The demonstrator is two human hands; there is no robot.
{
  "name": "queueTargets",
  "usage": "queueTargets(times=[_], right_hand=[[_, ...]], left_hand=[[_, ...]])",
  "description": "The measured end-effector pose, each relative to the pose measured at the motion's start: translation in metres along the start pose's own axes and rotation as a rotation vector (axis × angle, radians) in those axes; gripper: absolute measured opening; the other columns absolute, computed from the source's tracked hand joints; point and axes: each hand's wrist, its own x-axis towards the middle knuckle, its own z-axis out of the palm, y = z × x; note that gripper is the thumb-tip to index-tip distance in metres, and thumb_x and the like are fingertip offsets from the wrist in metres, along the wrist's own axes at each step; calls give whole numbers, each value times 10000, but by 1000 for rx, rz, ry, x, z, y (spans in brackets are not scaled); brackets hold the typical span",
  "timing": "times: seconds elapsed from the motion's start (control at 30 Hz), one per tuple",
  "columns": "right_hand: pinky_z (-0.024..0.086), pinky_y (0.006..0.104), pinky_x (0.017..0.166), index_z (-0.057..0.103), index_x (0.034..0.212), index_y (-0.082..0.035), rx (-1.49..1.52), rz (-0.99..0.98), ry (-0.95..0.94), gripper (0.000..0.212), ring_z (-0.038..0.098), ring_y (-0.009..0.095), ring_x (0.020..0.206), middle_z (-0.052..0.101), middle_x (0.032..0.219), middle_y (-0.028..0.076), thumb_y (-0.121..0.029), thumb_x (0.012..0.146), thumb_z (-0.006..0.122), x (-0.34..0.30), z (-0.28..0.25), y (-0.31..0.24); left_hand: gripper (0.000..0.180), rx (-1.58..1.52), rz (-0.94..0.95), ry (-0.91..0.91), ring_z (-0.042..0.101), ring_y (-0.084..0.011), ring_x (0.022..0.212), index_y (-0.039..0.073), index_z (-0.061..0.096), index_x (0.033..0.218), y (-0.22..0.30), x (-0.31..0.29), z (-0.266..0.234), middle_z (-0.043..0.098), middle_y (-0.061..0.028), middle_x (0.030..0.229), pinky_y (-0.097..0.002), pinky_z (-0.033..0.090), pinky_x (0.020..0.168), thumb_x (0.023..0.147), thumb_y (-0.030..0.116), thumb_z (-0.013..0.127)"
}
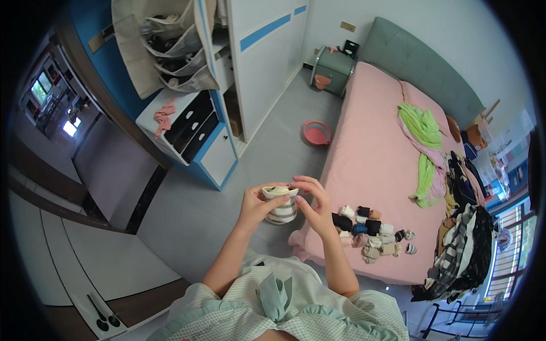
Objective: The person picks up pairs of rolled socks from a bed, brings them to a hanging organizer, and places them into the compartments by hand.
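Note:
A white sock with grey stripes point(282, 212) hangs in front of my body, its cuff spread apart at the top. My left hand point(256, 203) is closed round the cuff's left side, the thumb lying across the front. On the other side, my right hand point(316, 206) pinches the cuff's right edge, with the fingers arched over it. Some pale cloth shows inside the cuff, but I cannot make out its shape. Several rolled socks point(372, 228) in black, white, blue and beige lie on the near corner of the bed, to the right of my right hand.
The bed point(369, 148) has a pink sheet, with a green and pink cloth point(424, 131) across it. Dark clothes point(469, 250) pile along its right side. A red basin point(317, 133) stands on the floor. At left is a drawer cabinet point(213, 156) below a hanging organizer point(170, 48).

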Motion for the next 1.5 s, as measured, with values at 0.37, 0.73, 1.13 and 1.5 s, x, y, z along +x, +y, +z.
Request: queueTargets(times=[0.37,0.73,1.13,1.5], right_hand=[[466,258,800,568,977,24,509,244,-21,136,582,125,905,597,1022,76,-4,845,584,44,129,21],[463,261,789,561,1046,-14,684,288,-152,216,560,116,912,586,1007,50,-56,840,609,104,181,17],[495,247,711,551,1150,1,520,302,-402,451,592,114,864,632,986,62,-137,754,716,234,217,55],[468,270,812,533,1117,-3,534,267,-292,410,568,129,945,600,1008,52,-100,753,695,327,194,72]], left_hand=[[538,19,-21,91,582,-121,975,-24,506,1213,29,-8,-113,597,-75,1086,-264,483,822,734,62,734],[558,-32,41,255,573,-133,980,-18,496,1191,46,-1,-173,593,-70,1078,-267,471,834,695,44,743],[617,209,217,375,588,-139,900,2,511,1173,79,111,-227,581,-58,1059,-266,522,731,641,104,804],[643,224,327,285,564,-160,1000,7,460,1228,120,199,-223,524,-74,1172,-279,518,784,671,77,772]])
